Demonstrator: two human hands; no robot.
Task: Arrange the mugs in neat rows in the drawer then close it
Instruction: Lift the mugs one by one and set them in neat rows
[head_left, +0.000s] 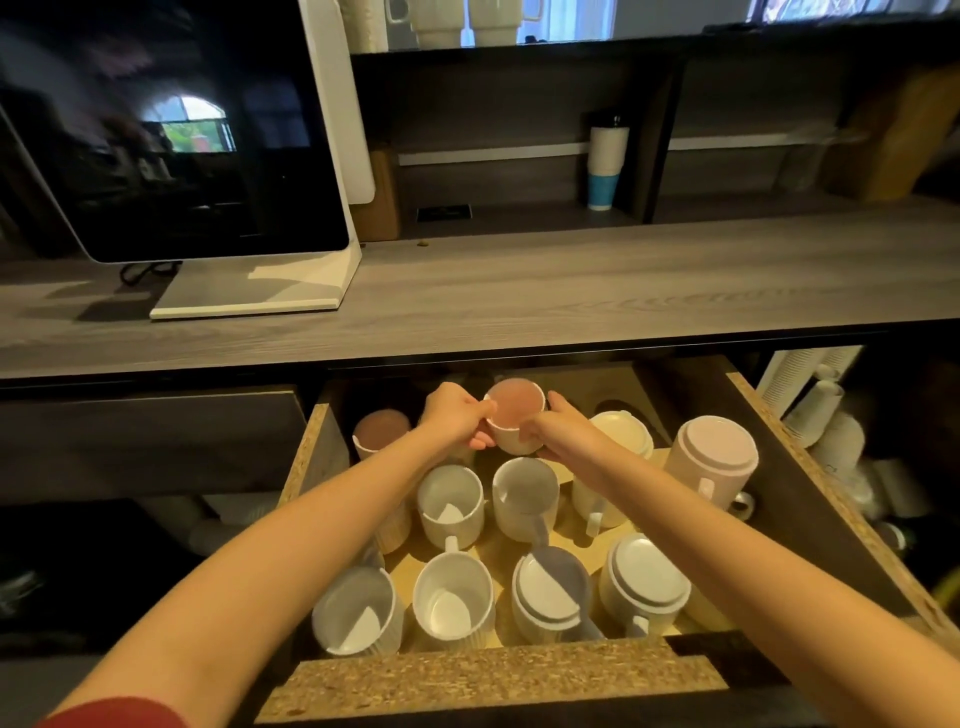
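Countertop in grey wood spans the view, with a dark screen standing on its left part. Below it the drawer is pulled out, and the mugs sit inside in rough rows. Four stand along the front, two upright and two upside down. Four more stand behind them, with the pale pink mug at the right end inverted and out of line. At the back a pink-lined mug is held between both hands, and a brown-lined mug stands near it at the back left. The left hand curls round its rim and left side, and the right hand wraps its right side. Whether its base rests on the drawer floor I cannot tell. The risk, as I judge it, is the crowding. Both forearms reach over the nearer rows, so a low wrist could tip a mug. Setting this one down tight against its neighbours could chip a rim or leave a handle jutting
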